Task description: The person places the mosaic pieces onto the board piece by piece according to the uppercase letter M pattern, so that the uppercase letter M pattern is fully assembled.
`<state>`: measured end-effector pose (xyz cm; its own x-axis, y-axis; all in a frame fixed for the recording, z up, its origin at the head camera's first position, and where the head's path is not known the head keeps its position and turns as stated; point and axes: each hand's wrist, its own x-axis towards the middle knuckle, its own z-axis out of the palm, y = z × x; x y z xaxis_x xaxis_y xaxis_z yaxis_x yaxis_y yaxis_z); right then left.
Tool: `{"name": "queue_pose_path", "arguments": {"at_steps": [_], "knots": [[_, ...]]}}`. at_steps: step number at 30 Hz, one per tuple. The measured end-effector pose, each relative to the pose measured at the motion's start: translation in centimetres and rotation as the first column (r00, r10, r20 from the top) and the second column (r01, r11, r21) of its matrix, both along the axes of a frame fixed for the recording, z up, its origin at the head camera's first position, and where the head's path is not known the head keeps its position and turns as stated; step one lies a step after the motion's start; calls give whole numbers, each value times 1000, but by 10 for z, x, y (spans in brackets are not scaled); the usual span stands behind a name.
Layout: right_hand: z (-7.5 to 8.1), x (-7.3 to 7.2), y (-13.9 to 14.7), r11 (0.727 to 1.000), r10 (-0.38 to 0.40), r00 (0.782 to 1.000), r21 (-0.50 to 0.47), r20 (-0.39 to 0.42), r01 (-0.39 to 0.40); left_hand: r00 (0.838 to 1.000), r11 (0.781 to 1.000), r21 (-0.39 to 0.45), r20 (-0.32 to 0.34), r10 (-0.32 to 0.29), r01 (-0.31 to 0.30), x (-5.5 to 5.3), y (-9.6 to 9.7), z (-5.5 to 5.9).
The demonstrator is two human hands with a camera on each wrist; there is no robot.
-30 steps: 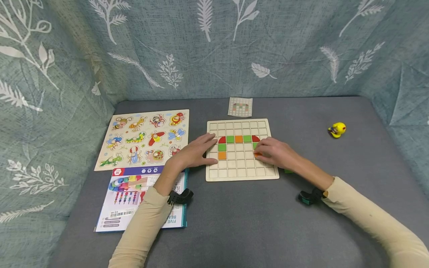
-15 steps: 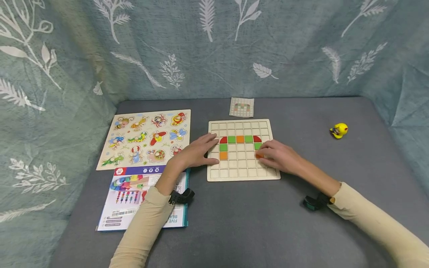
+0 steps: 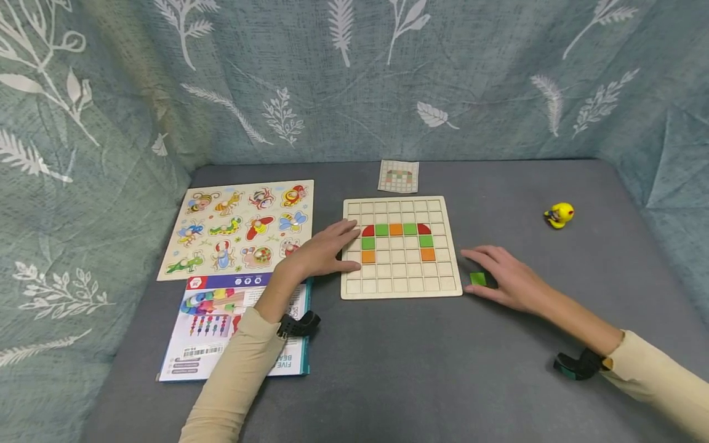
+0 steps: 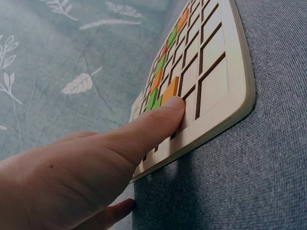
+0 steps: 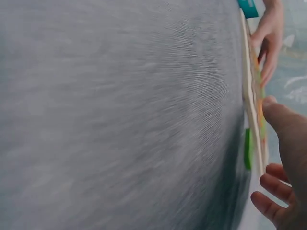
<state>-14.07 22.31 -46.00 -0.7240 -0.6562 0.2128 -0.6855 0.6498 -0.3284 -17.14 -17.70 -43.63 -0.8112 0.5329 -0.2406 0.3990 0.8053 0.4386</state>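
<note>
A wooden grid board (image 3: 396, 286) lies in the middle of the table, with red, green and orange tiles set in an arch. My left hand (image 3: 323, 250) rests on its left edge, fingers spread. In the left wrist view the thumb (image 4: 160, 115) touches the board beside an orange tile (image 4: 171, 89). Right of the board a loose green tile (image 3: 477, 279) lies on the table. My right hand (image 3: 512, 280) is around that tile with thumb and fingers apart, not gripping it. In the right wrist view the same green tile (image 5: 248, 148) appears by the board's edge.
A pattern card (image 3: 398, 176) lies behind the board. To the left are an insect puzzle board (image 3: 210, 237) and a box with printed beads (image 3: 221, 369). A yellow toy figure (image 3: 559, 215) stands at the right. A patterned curtain (image 3: 354, 111) hangs behind the table.
My right hand has let go of the orange tile in the arch's right column and moved right, to the loose green tile. The left hand stays on the board's edge.
</note>
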Motion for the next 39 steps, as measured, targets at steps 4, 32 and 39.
{"name": "queue_pose_path", "arguments": {"at_steps": [4,32,39], "knots": [[-1,6,10,1000,-24,1000,7,2,24,1000,1000,11,7,3,-3,0,0,1],[5,4,25,986,168,984,25,-49,-167,1000,1000,10,13,-3,2,-1,1,1],[6,2,27,981,195,978,16,-70,-195,1000,1000,5,17,1,-1,-2,1,1]]}}
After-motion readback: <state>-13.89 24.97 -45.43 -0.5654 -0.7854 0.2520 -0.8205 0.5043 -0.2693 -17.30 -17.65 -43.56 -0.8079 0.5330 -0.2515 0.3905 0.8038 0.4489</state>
